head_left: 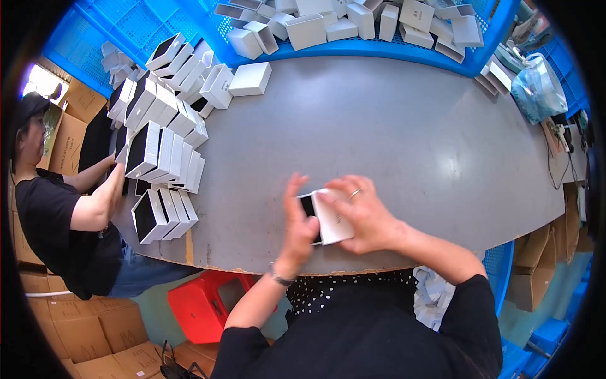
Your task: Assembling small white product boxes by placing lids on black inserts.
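A small white box (336, 222) is between my two hands, just inside the table's near edge. Its left end shows a black interior, and the white cover lies to the right. My right hand (368, 218), with a ring on one finger, grips the white cover from the right, thumb on top. On the other side my left hand (297, 227) holds the black-lined end, its thumb against the box and its fingers slightly blurred. Left of them, stacked rows of white boxes with black insides (165, 155) stand along the table's left side.
A blue crate (353, 50) full of white box parts sits at the far edge. At left a person in black (66, 208) reaches toward the stacks. A red stool (202, 306) stands below the table. A plastic bag (538, 88) lies at far right, with cardboard boxes (536, 271) below.
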The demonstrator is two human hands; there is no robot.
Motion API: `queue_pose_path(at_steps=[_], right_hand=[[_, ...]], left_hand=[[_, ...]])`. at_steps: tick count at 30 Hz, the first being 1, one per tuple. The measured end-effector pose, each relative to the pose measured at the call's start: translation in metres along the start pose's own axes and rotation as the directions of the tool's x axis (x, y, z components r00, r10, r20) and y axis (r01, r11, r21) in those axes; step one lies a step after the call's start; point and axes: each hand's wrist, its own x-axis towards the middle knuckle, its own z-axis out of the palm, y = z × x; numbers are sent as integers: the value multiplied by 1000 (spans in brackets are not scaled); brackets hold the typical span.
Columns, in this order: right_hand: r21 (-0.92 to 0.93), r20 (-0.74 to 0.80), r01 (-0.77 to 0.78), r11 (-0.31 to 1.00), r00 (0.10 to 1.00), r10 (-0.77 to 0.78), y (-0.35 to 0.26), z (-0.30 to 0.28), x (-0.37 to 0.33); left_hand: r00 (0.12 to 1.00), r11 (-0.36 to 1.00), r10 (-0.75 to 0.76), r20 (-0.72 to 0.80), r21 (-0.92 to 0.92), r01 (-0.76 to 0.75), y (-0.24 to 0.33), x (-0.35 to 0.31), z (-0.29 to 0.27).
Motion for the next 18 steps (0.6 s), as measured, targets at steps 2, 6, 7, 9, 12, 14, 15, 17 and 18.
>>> queue_pose_path(at_steps=[2,6,7,9,12,14,15,17,18], right_hand=[[-16,39,38,999,999,-37,3,-3,10],[-116,230,-61,991,969,86,13,-48,-11],[-210,335,-102,972,927,169,6,-71,-18],[-303,528,-214,929,774,351,-3,-128,-36],[-385,656,-396,834,517,549,18,-174,-21],[-369,574,-411,834,605,552,52,-178,14],[-302,409,-316,899,809,422,84,-166,35],[-366,70,-76,927,992,109,154,-144,108],[-419,-99,-39,907,995,-3,188,-134,149]], left_hand=[[992,990,111,64,85,-117,-10,10,16],[931,1000,15,366,-14,-11,14,64,14],[952,943,36,304,304,-133,7,87,-2],[966,632,209,154,732,-253,-26,144,-44],[936,334,351,-7,935,-118,-58,244,-104],[964,313,259,-50,949,-35,-77,275,-123],[982,279,160,-95,959,47,-83,290,-128],[988,251,142,-57,968,19,-86,296,-107],[988,268,155,-13,963,-29,-79,290,-93]])
